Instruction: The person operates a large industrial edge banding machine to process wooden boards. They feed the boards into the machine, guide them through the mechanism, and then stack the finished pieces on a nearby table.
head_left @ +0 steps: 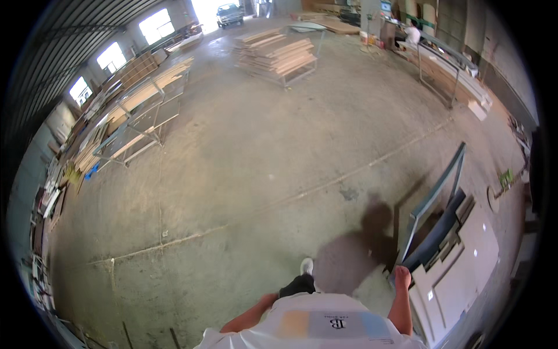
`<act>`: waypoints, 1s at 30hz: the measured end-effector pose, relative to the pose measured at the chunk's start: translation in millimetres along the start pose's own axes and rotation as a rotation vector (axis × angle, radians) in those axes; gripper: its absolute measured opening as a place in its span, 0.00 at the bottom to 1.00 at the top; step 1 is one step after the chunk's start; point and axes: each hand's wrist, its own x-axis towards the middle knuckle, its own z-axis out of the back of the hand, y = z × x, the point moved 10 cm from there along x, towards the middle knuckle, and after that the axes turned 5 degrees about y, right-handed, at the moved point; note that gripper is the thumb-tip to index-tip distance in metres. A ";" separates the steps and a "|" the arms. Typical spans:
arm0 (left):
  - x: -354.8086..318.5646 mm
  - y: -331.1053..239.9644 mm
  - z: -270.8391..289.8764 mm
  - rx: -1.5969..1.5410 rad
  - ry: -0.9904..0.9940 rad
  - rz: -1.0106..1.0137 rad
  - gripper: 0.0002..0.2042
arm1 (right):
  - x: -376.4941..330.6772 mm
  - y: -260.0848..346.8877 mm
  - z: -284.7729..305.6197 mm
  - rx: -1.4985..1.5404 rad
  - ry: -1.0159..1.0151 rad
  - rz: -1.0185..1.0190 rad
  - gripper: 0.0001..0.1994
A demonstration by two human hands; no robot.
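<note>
I am standing on a bare concrete floor (250,163) in a large workshop. My right hand (402,276) hangs at my side with its fingers curled and nothing visible in it, close to the lower corner of a blue-grey metal frame (437,192). Pale cut panels (459,273) lie stacked by that frame, just right of the hand. My left arm (250,317) is bent at my left side; its hand is hidden behind my white shirt and dark trouser leg. One white shoe (306,266) shows ahead of me.
A trolley stacked with wooden boards (279,55) stands at the far middle. Metal racks with sheets (145,110) line the left wall. A long bench (453,70) runs along the far right, with a person in white (412,34) beside it. A car (229,13) sits at the open doorway.
</note>
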 end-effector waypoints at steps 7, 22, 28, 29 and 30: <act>130.3 -20.9 89.4 0.048 0.222 0.129 0.20 | 162.8 37.5 15.9 -0.091 -0.124 -0.137 0.22; 378.0 -132.4 313.0 -0.018 0.232 0.081 0.17 | 376.0 -9.0 19.5 0.103 -0.226 -0.670 0.36; 434.9 -227.4 379.4 0.341 0.199 -0.155 0.14 | 350.8 -15.6 9.8 0.141 -0.234 -0.833 0.20; 448.8 -243.2 389.6 0.491 0.232 -0.223 0.13 | 357.5 2.5 5.8 0.158 -0.163 -0.876 0.21; 460.1 -256.0 391.2 0.638 0.277 -0.302 0.11 | 344.5 15.4 10.0 0.171 -0.099 -0.927 0.22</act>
